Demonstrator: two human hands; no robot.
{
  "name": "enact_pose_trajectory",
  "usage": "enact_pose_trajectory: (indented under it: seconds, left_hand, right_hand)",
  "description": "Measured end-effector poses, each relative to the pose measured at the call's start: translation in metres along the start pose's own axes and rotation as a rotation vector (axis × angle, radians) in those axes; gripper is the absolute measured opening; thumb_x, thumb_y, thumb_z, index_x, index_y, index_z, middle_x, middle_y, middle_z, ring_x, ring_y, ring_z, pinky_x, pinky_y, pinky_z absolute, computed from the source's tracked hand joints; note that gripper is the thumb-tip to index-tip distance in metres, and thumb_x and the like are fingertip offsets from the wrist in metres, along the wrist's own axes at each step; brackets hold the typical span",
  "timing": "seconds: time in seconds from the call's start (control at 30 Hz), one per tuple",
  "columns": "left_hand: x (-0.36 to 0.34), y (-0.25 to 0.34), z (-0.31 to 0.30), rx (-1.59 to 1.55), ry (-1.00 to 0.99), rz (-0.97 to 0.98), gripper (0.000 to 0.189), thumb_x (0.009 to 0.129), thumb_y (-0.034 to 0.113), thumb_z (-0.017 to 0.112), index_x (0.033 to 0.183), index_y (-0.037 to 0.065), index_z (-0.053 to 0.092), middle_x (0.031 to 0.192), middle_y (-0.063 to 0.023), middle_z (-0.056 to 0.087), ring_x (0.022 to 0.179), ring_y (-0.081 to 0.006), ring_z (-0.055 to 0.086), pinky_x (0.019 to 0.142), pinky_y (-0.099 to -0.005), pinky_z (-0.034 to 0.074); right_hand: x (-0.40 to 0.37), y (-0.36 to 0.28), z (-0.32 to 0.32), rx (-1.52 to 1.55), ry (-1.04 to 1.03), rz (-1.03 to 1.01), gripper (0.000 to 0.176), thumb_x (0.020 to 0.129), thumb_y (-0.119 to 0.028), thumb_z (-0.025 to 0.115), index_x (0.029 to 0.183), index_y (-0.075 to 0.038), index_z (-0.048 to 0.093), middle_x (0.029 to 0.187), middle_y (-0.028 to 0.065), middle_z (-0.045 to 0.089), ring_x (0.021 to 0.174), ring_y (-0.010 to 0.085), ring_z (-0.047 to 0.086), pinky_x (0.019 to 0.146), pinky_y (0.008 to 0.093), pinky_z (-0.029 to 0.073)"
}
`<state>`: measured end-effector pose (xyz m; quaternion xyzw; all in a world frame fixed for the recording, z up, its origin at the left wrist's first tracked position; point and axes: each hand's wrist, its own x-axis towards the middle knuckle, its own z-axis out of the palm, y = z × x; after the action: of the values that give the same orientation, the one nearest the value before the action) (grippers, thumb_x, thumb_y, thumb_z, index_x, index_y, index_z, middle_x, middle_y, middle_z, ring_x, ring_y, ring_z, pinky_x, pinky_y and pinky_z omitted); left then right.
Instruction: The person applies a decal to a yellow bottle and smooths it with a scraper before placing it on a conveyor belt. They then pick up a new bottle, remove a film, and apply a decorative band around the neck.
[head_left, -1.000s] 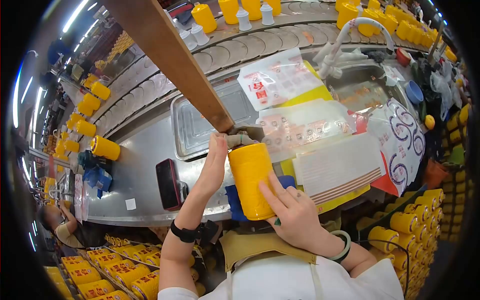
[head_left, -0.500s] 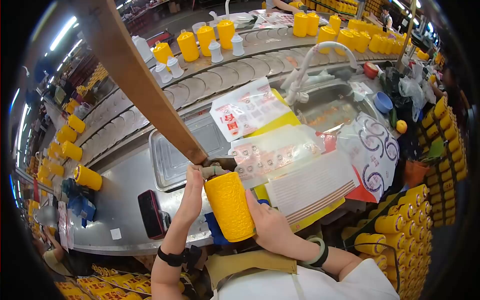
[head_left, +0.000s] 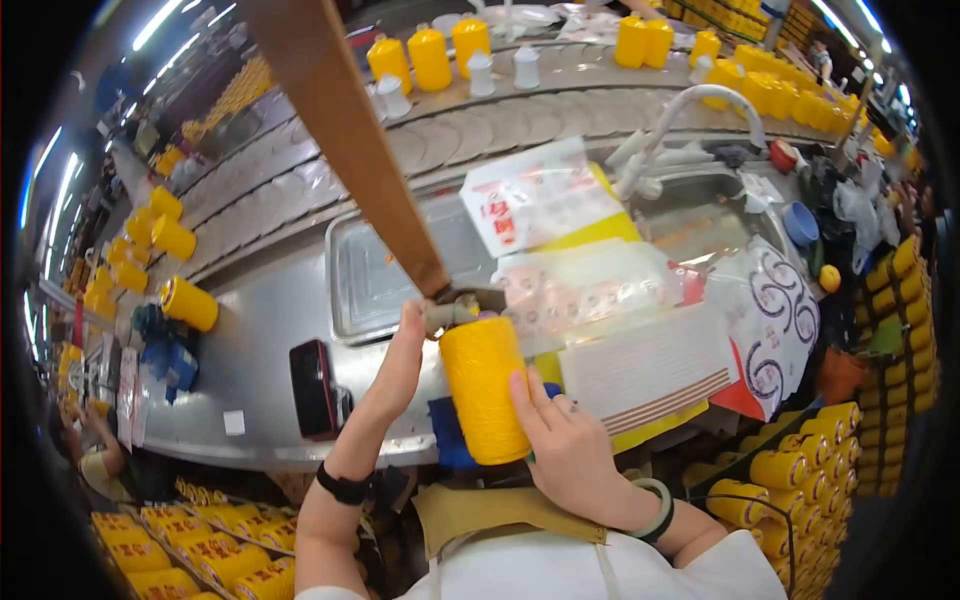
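Note:
A yellow textured cylinder (head_left: 484, 388) is held tilted above the front edge of the steel table. My left hand (head_left: 402, 365) is at its upper left, beside a small fixture (head_left: 462, 308) at the foot of the wooden post; its fingers are mostly hidden behind the cylinder's top. My right hand (head_left: 572, 440) lies against the cylinder's right side with fingers extended onto its surface. Sheets of printed stickers (head_left: 590, 290) and a striped white sheet (head_left: 650, 365) lie just beyond my right hand.
A wooden post (head_left: 350, 140) slants down to the table. A phone (head_left: 314, 390), a metal tray (head_left: 345, 290) and a sink (head_left: 700, 215) with a faucet are around. Yellow cylinders stand on the conveyor (head_left: 440, 135); more are stacked at right (head_left: 790, 468). A person (head_left: 105, 462) is at far left.
The view has shifted, so the table items appear further right. My right hand's fingers have moved across the cylinder's side, and the cylinder appears turned more upright.

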<state>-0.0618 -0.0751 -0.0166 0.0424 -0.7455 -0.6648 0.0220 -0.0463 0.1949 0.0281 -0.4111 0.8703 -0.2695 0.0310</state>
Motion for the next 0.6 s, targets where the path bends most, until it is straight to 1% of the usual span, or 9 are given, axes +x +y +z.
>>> enact_pose_trajectory:
  seconds: [0.13,0.2,0.27,0.33,0.4,0.43,0.47,0.53,0.6]
  left_hand:
    - [0.004,0.020,0.001,0.114,-0.114,0.058,0.077,0.113,0.055,0.007,0.134,0.002,0.060,0.137,-0.0091,0.066,0.130,-0.0217,0.053,0.118,-0.0399,0.031]
    - [-0.001,0.026,0.004,0.116,-0.065,0.046,0.077,0.114,0.054,0.007,0.132,0.002,0.061,0.136,-0.0081,0.066,0.128,-0.0215,0.053,0.117,-0.0397,0.031]
    - [0.001,0.027,0.003,0.287,-0.042,0.037,0.078,0.114,0.054,0.006,0.133,0.001,0.060,0.134,-0.0078,0.067,0.126,-0.0208,0.054,0.118,-0.0383,0.030]
    - [0.001,0.034,0.006,0.332,-0.055,0.136,0.076,0.114,0.053,0.009,0.129,0.002,0.063,0.129,-0.0107,0.064,0.121,-0.0248,0.051,0.115,-0.0398,0.031]
    - [-0.003,0.050,0.013,0.607,0.018,0.237,0.063,0.114,0.046,0.022,0.124,0.003,0.066,0.119,-0.0155,0.055,0.114,-0.0309,0.047,0.111,-0.0425,0.033]
    - [-0.001,0.050,0.015,0.655,0.031,0.331,0.046,0.109,0.035,0.038,0.118,0.003,0.069,0.113,-0.0184,0.047,0.110,-0.0355,0.043,0.106,-0.0435,0.035]
    - [0.001,0.053,0.019,0.652,0.032,0.333,0.046,0.109,0.035,0.038,0.118,0.003,0.069,0.113,-0.0184,0.047,0.110,-0.0355,0.043,0.106,-0.0435,0.035]
    - [0.003,0.061,0.025,0.874,0.072,0.451,0.037,0.106,0.031,0.054,0.106,0.003,0.077,0.105,-0.0165,0.049,0.103,-0.0330,0.047,0.096,-0.0421,0.040]
    - [0.007,0.063,0.031,0.898,0.081,0.444,0.037,0.105,0.031,0.054,0.104,0.002,0.077,0.104,-0.0162,0.050,0.103,-0.0327,0.048,0.096,-0.0420,0.041]
  right_hand:
    - [0.001,-0.007,-0.004,0.043,0.018,-0.052,0.086,0.073,0.000,0.069,0.151,0.014,0.038,0.142,0.0279,0.059,0.088,0.0317,0.062,0.076,0.0379,0.051]
    - [0.006,0.010,0.015,0.092,0.098,0.055,0.081,0.071,0.002,0.068,0.148,0.015,0.045,0.141,0.0291,0.060,0.083,0.0287,0.061,0.072,0.0361,0.051]
    - [0.005,0.006,0.007,0.107,0.004,0.052,0.076,0.072,0.003,0.065,0.145,0.015,0.049,0.141,0.0301,0.060,0.081,0.0256,0.061,0.070,0.0342,0.050]
    - [0.006,-0.007,-0.001,-0.125,0.078,-0.084,0.076,0.073,0.002,0.062,0.147,0.014,0.047,0.141,0.0313,0.060,0.079,0.0248,0.061,0.069,0.0326,0.049]
    - [0.005,-0.008,0.000,-0.138,0.075,-0.097,0.076,0.074,0.002,0.062,0.148,0.013,0.048,0.142,0.0321,0.059,0.078,0.0242,0.061,0.068,0.0321,0.049]
    - [0.005,-0.008,0.000,-0.152,0.078,-0.106,0.075,0.075,0.001,0.061,0.148,0.012,0.048,0.143,0.0328,0.059,0.076,0.0236,0.060,0.068,0.0316,0.049]
    - [0.004,-0.007,0.000,-0.155,0.077,-0.106,0.075,0.075,0.001,0.061,0.148,0.012,0.048,0.143,0.0328,0.059,0.076,0.0236,0.060,0.068,0.0316,0.049]
    - [0.002,-0.005,0.002,-0.151,0.080,-0.099,0.077,0.074,0.001,0.062,0.149,0.010,0.049,0.144,0.0333,0.057,0.074,0.0235,0.060,0.068,0.0323,0.049]
    - [0.000,-0.003,0.004,-0.126,0.086,-0.091,0.079,0.072,0.002,0.064,0.150,0.009,0.048,0.144,0.0330,0.057,0.076,0.0242,0.061,0.068,0.0330,0.050]
